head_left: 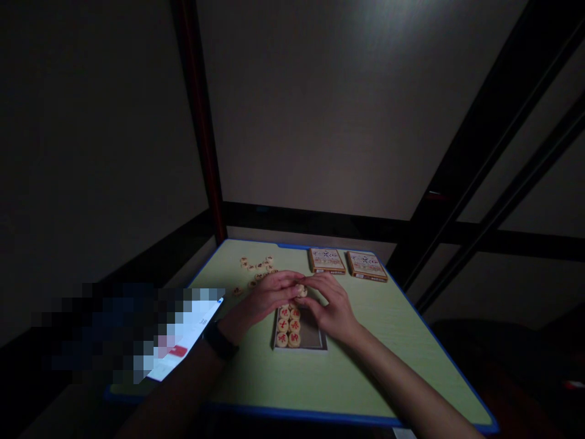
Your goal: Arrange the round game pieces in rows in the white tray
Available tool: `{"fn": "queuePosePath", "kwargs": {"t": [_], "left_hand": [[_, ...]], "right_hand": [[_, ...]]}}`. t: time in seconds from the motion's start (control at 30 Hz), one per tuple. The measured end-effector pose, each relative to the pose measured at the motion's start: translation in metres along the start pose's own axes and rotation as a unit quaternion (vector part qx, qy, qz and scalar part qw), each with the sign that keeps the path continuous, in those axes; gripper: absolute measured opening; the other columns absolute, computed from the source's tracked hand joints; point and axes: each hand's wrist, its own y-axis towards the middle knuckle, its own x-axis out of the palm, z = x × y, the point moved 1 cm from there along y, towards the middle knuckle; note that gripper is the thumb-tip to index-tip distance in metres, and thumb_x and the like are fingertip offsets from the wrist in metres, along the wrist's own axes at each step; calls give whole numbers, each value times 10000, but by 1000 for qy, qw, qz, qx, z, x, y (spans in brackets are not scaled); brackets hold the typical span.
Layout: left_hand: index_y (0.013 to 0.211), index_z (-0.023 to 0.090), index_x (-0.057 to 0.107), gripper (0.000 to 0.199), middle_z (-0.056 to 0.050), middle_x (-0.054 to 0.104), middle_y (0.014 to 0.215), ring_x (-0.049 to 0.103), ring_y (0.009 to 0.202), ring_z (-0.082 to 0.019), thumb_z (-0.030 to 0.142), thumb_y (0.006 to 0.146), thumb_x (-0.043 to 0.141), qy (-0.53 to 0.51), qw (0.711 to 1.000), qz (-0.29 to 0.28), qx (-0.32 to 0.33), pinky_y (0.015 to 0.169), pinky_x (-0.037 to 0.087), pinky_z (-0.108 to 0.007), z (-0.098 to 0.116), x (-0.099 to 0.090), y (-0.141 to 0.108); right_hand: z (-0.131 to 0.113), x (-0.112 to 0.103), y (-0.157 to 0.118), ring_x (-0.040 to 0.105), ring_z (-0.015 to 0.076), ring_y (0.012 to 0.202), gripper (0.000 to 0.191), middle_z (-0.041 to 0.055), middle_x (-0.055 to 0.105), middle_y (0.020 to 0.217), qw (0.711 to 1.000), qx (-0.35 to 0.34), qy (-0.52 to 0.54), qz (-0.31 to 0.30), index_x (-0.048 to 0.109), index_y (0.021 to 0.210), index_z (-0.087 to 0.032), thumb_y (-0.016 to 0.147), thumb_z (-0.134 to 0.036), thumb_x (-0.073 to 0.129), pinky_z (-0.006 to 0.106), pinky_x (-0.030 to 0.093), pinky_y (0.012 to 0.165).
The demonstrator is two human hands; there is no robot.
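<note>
nearest the bottom of the frame there's the blue rim [320,413] of a pale green tabletop [388,372], flat and smooth with a faint sheen. a dark, matte wristband [220,340] wraps the left wrist, and at lower left a glowing flat screen [194,335] lies at a slant, partly pixelated, with a red patch on it.

just below center is a shallow rectangular tray [314,335] with a thin light rim and a brownish-grey floor showing on its right side. chunky, cream-colored discs [289,326] with red characters sit in two columns along its left side; can't tell if they're wood or plastic.

right over the tray's far end, the left hand [276,289] and right hand [336,305] meet, both grasping a small pale round piece [301,291] between thumbs and fingertips. too dim to tell if it's one disc or a couple.

past the left hand, upper left of the table, similar rounded discs [259,266] with dark marks are scattered loosely. at the table's far right, two flat printed boxes [326,261] with brownish edges lie side by side, slightly apart. behind it all, a big greyish panel wall [311,122] with dark strips.
</note>
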Motion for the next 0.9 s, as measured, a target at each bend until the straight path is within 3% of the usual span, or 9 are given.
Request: {"fn": "queuePosePath", "kwargs": {"t": [0.4, 0.53, 0.6, 0.7, 0.8, 0.9], "left_hand": [[1082, 132, 649, 391, -100, 704, 1013, 662, 899, -170, 277, 743, 778, 49, 999, 3, 13, 809, 508, -290, 0, -1, 0], [1066, 133, 669, 348, -110, 713, 1040, 660, 921, -191, 329, 781, 708, 187, 976, 89, 61, 796, 509, -296, 3, -7, 6], [960, 133, 690, 220, -98, 726, 972, 663, 862, -182, 285, 806, 649, 297, 936, 170, 84, 772, 507, -289, 4, -12, 9], [817, 153, 695, 132, -67, 729, 849, 649, 769, -165, 205, 823, 574, 501, 827, 235, 100, 749, 485, -276, 3, -15, 9], [770, 174, 694, 205, -55, 723, 813, 645, 785, -170, 183, 858, 509, 648, 731, 198, 86, 763, 461, -271, 1, -11, 6], [753, 176, 692, 281, -65, 723, 822, 649, 820, -181, 174, 890, 447, 698, 696, 159, 52, 772, 451, -271, 0, -6, 3]], "right_hand": [[-2, -7, 3, 626, 210, 891, 214, 77, 726, 987, 999, -11, -19, -28, 648, 1097, -213, 883, -206, 649, 378, 501, 814], [5, -17, 6, 623, 225, 894, 234, 93, 710, 984, 992, 49, -71, -87, 641, 1105, -198, 871, -217, 643, 373, 497, 802], [10, -20, 6, 625, 225, 879, 263, 96, 703, 958, 977, 88, -104, -161, 640, 1102, -175, 840, -170, 649, 352, 494, 785], [14, -17, 3, 626, 214, 846, 215, 92, 697, 900, 946, 102, -150, -267, 665, 1003, -149, 802, -84, 620, 310, 475, 763], [13, -11, 0, 613, 205, 838, 163, 89, 686, 883, 925, 92, -187, -318, 669, 917, -147, 805, -60, 589, 287, 454, 750], [10, -6, -2, 606, 199, 846, 157, 87, 678, 899, 912, 87, -209, -342, 666, 922, -145, 829, -67, 567, 278, 442, 751]]}}
